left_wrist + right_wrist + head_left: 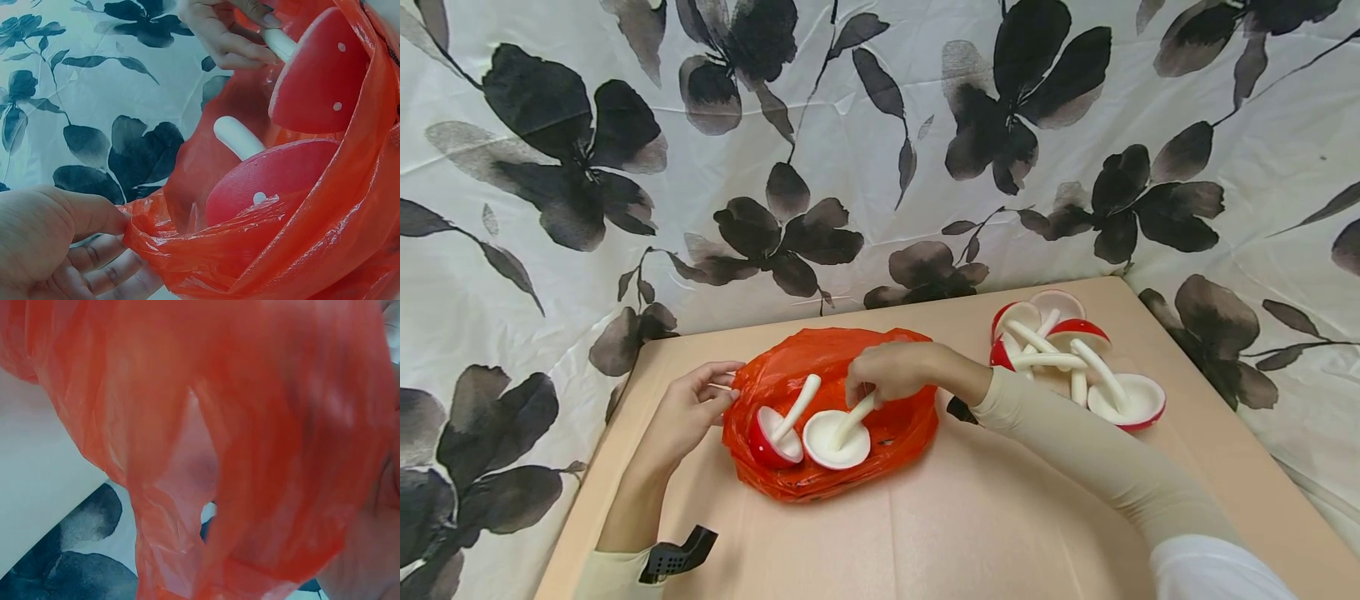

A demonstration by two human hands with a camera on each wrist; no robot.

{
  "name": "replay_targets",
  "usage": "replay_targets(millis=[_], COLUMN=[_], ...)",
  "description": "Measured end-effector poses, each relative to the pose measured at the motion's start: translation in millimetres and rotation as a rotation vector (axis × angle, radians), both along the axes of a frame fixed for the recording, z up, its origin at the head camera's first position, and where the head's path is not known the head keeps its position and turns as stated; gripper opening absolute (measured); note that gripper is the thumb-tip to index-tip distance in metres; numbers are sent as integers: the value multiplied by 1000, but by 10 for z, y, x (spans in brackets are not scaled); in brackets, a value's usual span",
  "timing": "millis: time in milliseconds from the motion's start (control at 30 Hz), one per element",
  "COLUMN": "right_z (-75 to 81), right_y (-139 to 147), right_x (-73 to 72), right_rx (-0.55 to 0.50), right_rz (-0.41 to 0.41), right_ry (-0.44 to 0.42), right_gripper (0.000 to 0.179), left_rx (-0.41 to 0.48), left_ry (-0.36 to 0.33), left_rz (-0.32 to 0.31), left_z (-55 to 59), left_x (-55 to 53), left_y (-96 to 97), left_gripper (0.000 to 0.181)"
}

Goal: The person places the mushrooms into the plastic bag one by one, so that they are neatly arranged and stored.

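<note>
A red plastic bag (827,358) lies spread on the table with its mouth open. Inside it are two toy mushrooms with red, white-dotted caps and white stems. My right hand (891,372) pinches the stem of the right mushroom (835,442), whose cap is turned underside up. To its left leans the other mushroom (778,433), stem pointing up. At the bag's left edge, my left hand (688,408) pinches the rim between thumb and fingers, as the left wrist view shows at the bag's edge (147,219). Bag plastic covers most of the right wrist view.
Several more toy mushrooms (1127,400) lie heaped at the table's back right, beside my right forearm. The light wooden table (1000,517) ends at the back against a white cloth (880,208) printed with dark flowers.
</note>
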State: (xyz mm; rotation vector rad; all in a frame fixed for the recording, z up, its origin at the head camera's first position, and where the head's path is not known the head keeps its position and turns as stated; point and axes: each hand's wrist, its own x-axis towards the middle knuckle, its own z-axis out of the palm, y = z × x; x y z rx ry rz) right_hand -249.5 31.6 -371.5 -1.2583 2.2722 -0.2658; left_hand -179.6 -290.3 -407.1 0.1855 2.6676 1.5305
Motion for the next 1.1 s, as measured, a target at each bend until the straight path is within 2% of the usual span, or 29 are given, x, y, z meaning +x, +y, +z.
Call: replay_targets(millis=[267,500,733,967,1100], right_z=[-117,-163,-59,92,185], right_y=[-16,43,137,362,538], right_x=[-20,-24,-24,13,42], right_rx=[-36,3,-21,-151,-231], right_rz=[8,-2,-21,-22,-44], right_ry=[-14,42,90,112,75], right_gripper=[26,36,35,34,34], left_rx=[4,-4,-10,-12,-15], left_ry=[5,3,-7,-12,-16], left_rz=[-1,1,4,7,7], left_z=[1,5,18,22,28], left_x=[6,0,-4,-8,-7], left_y=[6,6,3,6,5], left_gripper=[39,39,39,39,39])
